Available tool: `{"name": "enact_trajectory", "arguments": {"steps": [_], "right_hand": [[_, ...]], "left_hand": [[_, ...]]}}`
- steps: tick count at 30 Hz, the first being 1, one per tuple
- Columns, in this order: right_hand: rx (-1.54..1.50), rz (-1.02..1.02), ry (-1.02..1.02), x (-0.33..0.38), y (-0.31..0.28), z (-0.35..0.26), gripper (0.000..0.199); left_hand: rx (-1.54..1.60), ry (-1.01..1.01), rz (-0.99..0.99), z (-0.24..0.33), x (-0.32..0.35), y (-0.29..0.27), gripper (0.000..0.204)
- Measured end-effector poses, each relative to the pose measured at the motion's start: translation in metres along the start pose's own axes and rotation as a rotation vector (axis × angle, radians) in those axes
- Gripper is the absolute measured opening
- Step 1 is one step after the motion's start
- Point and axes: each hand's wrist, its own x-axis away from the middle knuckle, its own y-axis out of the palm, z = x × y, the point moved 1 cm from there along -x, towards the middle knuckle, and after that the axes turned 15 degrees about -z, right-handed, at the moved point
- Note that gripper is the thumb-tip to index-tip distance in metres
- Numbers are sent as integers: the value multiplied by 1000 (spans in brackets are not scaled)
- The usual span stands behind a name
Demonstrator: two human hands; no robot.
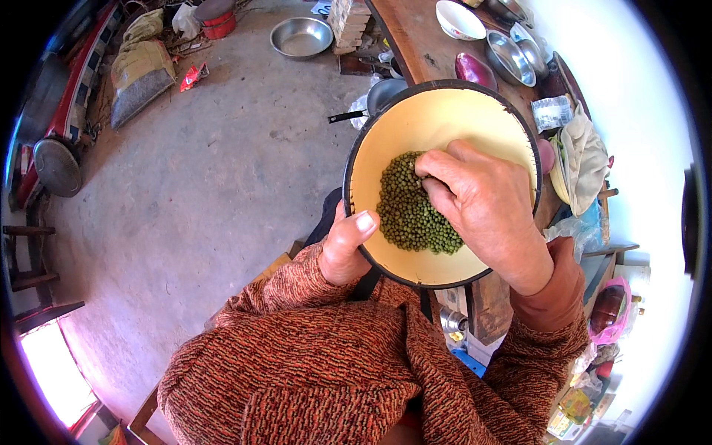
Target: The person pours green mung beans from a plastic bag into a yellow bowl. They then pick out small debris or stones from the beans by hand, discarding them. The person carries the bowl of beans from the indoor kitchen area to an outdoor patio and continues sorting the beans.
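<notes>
A wide cream bowl [386,130] with a dark, chipped rim is held up in front of my body. My left hand [343,248] grips its left edge, the thumb resting over the rim and the other fingers hidden beneath. Small green mung beans [415,226] lie in a pile on the bowl's bottom. Inside the bowl, my right hand [486,196] reaches in from the right with its fingers curled into a pinch at the top of the pile. Whatever sits between those fingertips is too small or too hidden to name.
A wooden table [408,37] carries a white bowl [460,20], metal bowls [510,58] and an eggplant [475,70]. Behind my bowl is a dark pan [386,93]. A metal basin [301,37] and a filled sack [141,81] stand on the concrete floor [200,163].
</notes>
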Motion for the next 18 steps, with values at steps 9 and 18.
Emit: {"name": "enact_trajectory", "arguments": {"steps": [9,18], "right_hand": [[-110,-30,-40,3,-5,0,17],[-102,-33,-56,1,0,1,10]], "left_hand": [[11,20,5,0,-1,2,74],[7,-12,19,-3,3,-2,73]]}}
